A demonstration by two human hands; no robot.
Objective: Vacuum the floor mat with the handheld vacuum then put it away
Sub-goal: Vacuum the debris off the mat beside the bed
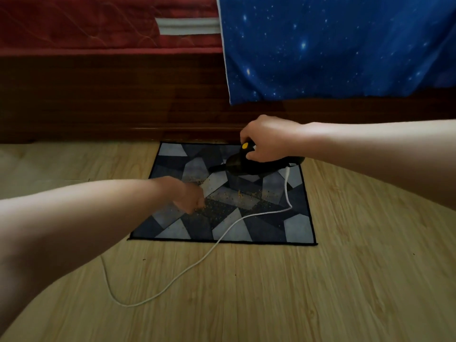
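Observation:
A small floor mat [259, 228] with a grey and dark blue geometric pattern lies on the wooden floor against the bed base. Yellow crumbs [229, 201] are scattered across its middle. A black handheld vacuum [241, 165] with a yellow button sits on the mat's far right part, its nozzle pointing left. My right hand [269, 140] grips the vacuum's handle from above. My left hand [188, 195] is blurred, its fingers curled shut, low over the mat's left middle beside the crumbs. A white cord [214, 245] runs from the vacuum's rear across the mat onto the floor.
A dark wooden bed base [98, 99] stands right behind the mat, with a red mattress [86, 25] on top and a blue starry sheet [333, 45] hanging over it at the right. The white cord loops over the light wooden floor [296, 292] at the front left.

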